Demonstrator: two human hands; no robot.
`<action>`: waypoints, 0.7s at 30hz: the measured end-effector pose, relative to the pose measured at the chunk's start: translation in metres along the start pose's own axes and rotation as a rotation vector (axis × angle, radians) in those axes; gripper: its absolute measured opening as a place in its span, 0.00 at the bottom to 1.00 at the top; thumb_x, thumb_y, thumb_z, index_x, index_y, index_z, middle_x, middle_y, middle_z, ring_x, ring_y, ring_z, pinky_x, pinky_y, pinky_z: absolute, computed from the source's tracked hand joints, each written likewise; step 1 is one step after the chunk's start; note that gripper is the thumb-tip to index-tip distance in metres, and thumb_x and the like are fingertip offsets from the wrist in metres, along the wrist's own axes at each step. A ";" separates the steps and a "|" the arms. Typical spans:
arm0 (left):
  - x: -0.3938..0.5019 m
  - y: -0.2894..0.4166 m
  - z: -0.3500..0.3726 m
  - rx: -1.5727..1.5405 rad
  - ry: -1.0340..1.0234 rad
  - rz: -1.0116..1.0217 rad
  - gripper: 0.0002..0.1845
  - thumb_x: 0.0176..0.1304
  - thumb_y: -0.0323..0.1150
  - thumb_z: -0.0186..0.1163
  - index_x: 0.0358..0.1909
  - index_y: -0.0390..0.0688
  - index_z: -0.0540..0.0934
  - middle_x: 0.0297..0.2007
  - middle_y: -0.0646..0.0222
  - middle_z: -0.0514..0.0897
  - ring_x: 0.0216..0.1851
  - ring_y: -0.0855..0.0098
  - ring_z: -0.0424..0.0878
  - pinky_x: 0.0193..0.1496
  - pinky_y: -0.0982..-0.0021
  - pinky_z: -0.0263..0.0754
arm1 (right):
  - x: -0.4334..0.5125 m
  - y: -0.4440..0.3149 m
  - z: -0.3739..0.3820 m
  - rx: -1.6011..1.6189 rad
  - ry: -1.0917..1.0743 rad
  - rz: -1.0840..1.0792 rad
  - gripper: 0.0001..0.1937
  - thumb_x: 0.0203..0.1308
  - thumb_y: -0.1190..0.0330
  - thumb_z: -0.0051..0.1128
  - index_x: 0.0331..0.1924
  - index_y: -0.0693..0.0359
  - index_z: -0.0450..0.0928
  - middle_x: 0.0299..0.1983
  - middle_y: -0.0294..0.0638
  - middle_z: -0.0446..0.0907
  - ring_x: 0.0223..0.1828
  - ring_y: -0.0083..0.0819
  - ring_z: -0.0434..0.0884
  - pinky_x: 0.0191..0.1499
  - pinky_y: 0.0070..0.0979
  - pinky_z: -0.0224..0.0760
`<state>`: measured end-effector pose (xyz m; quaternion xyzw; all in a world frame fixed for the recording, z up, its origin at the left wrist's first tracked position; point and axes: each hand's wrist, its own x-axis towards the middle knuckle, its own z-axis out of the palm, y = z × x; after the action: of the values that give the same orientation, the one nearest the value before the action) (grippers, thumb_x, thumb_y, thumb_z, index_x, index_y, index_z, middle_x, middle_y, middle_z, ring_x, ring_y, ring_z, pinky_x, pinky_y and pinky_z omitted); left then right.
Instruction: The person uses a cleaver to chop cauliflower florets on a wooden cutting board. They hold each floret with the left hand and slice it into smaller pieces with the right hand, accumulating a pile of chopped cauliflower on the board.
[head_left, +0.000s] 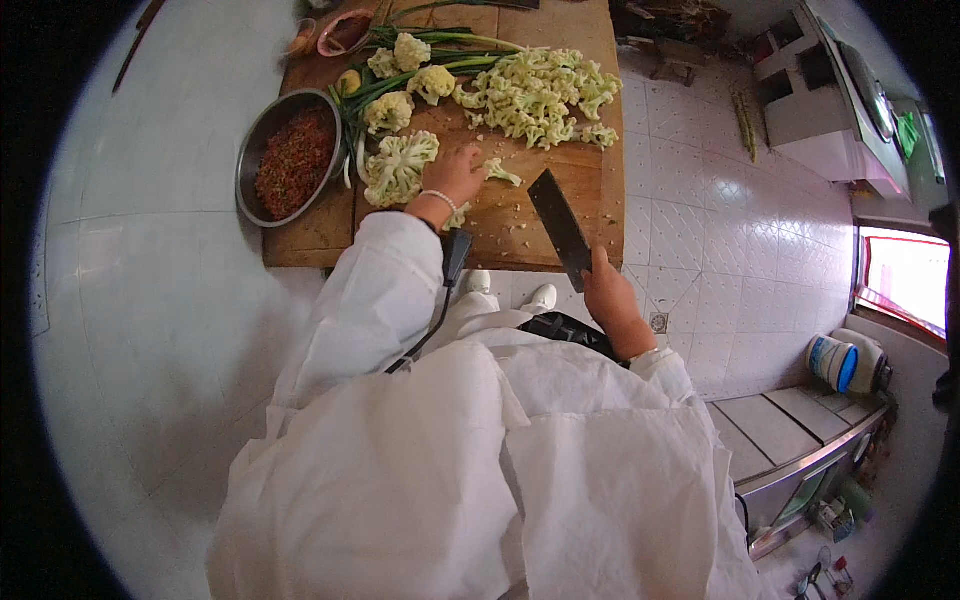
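My right hand (611, 292) is closed on the handle of a dark-bladed cleaver (559, 221), tilted over the front right of the wooden table (495, 236). My left hand (454, 180), with a beaded bracelet, reaches over the board beside a small cauliflower floret (502, 172); whether its fingers grip anything cannot be seen. A large cut cauliflower piece (401, 169) lies just left of it, and another bit shows under the wrist. Farther back is a heap of cut florets (540, 94). Several larger cauliflower chunks (388, 112) lie among green onions (450, 60).
A metal bowl (247, 161) of chopped red and green food stands at the table's left edge. A pink-rimmed dish (324, 45) sits at the back left. A black cable with a plug-like end (456, 251) hangs by my left sleeve. White tiled floor lies right of the table.
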<state>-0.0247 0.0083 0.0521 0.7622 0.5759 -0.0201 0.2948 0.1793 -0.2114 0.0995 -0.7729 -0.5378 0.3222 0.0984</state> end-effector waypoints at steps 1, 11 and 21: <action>0.005 0.007 0.001 0.155 -0.036 -0.036 0.22 0.55 0.42 0.56 0.52 0.48 0.71 0.44 0.66 0.78 0.51 0.62 0.73 0.52 0.59 0.66 | -0.002 0.000 0.000 0.003 0.023 -0.017 0.09 0.56 0.70 0.44 0.39 0.60 0.58 0.29 0.58 0.76 0.31 0.61 0.75 0.32 0.52 0.65; 0.015 0.028 0.055 -0.031 0.096 0.344 0.05 0.54 0.30 0.55 0.33 0.47 0.77 0.38 0.59 0.76 0.39 0.55 0.75 0.41 0.58 0.70 | -0.013 0.011 0.000 -0.021 0.073 0.011 0.09 0.57 0.71 0.44 0.39 0.59 0.58 0.29 0.56 0.76 0.30 0.58 0.76 0.30 0.51 0.66; 0.021 0.014 0.094 -0.500 0.157 0.166 0.10 0.46 0.26 0.62 0.32 0.40 0.75 0.33 0.59 0.77 0.35 0.59 0.76 0.38 0.65 0.71 | -0.004 0.006 0.001 -0.063 0.026 -0.014 0.08 0.58 0.69 0.41 0.39 0.59 0.58 0.32 0.55 0.77 0.31 0.58 0.76 0.32 0.51 0.67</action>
<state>0.0236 -0.0201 -0.0273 0.7097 0.5196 0.2058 0.4289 0.1828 -0.2175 0.0977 -0.7758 -0.5519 0.2943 0.0831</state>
